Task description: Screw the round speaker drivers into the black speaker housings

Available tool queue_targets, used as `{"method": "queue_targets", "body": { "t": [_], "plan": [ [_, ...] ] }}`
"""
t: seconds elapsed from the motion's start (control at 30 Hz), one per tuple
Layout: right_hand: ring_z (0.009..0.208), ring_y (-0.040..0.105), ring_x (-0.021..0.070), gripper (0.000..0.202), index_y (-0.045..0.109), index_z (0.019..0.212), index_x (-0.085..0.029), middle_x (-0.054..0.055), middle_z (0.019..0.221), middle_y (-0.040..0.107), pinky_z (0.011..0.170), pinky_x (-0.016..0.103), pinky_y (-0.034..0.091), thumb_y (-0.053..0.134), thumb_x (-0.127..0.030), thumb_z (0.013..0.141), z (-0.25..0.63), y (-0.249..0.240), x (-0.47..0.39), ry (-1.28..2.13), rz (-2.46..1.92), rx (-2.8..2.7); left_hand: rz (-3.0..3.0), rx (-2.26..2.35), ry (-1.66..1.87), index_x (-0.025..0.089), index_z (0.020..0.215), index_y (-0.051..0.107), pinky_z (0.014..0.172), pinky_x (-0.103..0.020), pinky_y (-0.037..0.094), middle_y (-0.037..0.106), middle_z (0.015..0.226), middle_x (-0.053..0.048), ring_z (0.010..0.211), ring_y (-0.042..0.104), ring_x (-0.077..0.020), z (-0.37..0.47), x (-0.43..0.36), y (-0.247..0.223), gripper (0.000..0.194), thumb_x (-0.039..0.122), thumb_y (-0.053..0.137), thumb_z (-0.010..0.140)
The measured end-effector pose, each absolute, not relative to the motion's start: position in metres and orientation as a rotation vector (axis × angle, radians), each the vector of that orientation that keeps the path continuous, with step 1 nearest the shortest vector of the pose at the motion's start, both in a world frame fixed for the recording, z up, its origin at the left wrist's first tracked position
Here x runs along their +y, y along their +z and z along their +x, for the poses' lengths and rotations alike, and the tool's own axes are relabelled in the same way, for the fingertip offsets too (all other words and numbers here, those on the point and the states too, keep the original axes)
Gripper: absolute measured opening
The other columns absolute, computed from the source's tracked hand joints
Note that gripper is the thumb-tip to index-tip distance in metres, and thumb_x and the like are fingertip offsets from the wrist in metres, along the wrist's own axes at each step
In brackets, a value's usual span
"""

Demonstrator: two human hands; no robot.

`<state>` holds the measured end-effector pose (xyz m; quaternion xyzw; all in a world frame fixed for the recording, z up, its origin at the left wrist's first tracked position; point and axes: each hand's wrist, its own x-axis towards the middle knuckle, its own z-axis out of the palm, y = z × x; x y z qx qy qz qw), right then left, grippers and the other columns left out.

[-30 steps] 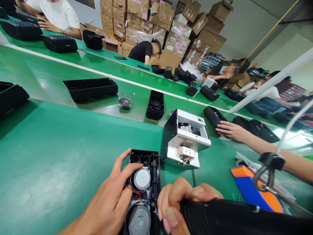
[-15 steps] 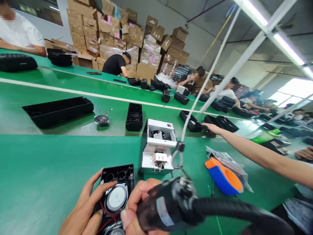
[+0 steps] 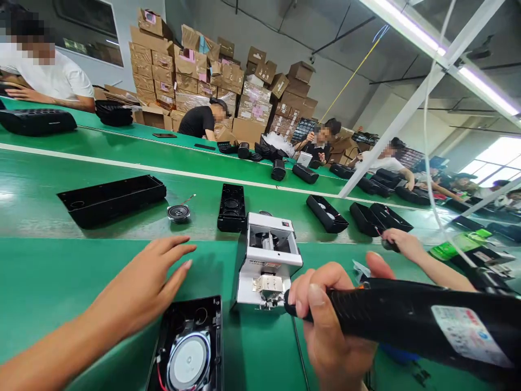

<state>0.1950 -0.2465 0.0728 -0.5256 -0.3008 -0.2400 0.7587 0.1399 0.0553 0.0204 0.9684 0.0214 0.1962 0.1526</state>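
landmark: white screw feeder box, standing on the green desk just past the hands.
right hand: the right hand is closed in a full fist round the black electric screwdriver.
screwdriver axis: its long body runs roughly sideways, from the right edge of the view toward the feeder box, with the tip end at the box's front lower corner, touching or nearly so; which cannot be told.
left hand: the left hand is open and flat, fingers spread, holding nothing, hovering left of the feeder box and above the desk.
speaker case: the black speaker case lies open-side up, below and left of the feeder box, with a round silver speaker seated in it and red wire at its edge.
case axis: its long side runs toward the person, away from the feeder box.
nearer hand: the left hand is over the case's far left corner, not touching it as far as can be seen; the right hand is to the case's right, nearer the feeder box.
beyond the box: a loose small speaker and more black cases lie behind the feeder box.
other person: a co-worker's hand reaches in to the right of the box.
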Motion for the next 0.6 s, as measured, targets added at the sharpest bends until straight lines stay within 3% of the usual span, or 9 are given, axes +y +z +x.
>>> {"method": "queue_targets", "body": {
  "t": [0.1,0.2,0.27,0.5,0.6],
  "plan": [
    [0.064,0.062,0.0157,0.058,0.049,0.161,-0.040,-0.008,0.087,0.065,0.064,0.033,0.057,0.073,-0.017,0.114,0.196,0.058,-0.244,-0.507,-1.241,-0.686,2.854,-0.054,0.506,0.020,0.145,0.077,0.129,-0.063,0.055,0.074,0.159,-0.015,0.152,0.067,-0.0363,0.211,0.049,0.032,0.035,0.034,0.067,0.115],
    [0.063,0.059,0.0159,0.054,0.045,0.160,-0.035,-0.007,0.085,0.061,0.064,0.034,0.055,0.071,-0.019,0.115,0.199,0.049,-0.244,-0.491,-1.323,-0.689,2.919,-0.109,0.507,0.022,0.151,0.071,0.128,-0.067,0.053,0.065,0.169,-0.014,0.156,0.062,-0.0381,0.268,0.037,0.032,0.044,0.035,0.081,0.110],
    [0.063,0.059,0.0162,0.052,0.044,0.158,-0.035,-0.007,0.084,0.060,0.064,0.034,0.054,0.070,-0.020,0.115,0.200,0.048,-0.245,-0.476,-1.348,-0.696,2.957,-0.158,0.486,0.023,0.154,0.069,0.127,-0.067,0.055,0.062,0.170,-0.014,0.154,0.063,-0.0386,0.296,0.030,0.029,0.048,0.036,0.082,0.110],
    [0.055,0.053,0.0107,0.047,0.050,0.154,-0.042,-0.011,0.081,0.059,0.052,0.024,0.047,0.077,-0.040,0.115,0.170,0.061,-0.241,-0.143,-1.352,-0.401,3.037,-0.198,0.372,0.021,0.141,0.075,0.116,-0.060,0.063,0.075,0.150,-0.012,0.134,0.074,-0.0331,0.339,0.020,0.029,0.038,0.040,0.083,0.110],
    [0.050,0.054,0.0104,0.051,0.050,0.155,-0.047,-0.012,0.075,0.059,0.052,0.022,0.050,0.078,-0.035,0.115,0.154,0.064,-0.259,-0.175,-1.257,-0.357,3.055,-0.180,0.375,0.021,0.138,0.076,0.117,-0.061,0.062,0.076,0.149,-0.011,0.135,0.074,-0.0331,0.322,0.026,0.038,0.035,0.040,0.083,0.110]
  ]
}}
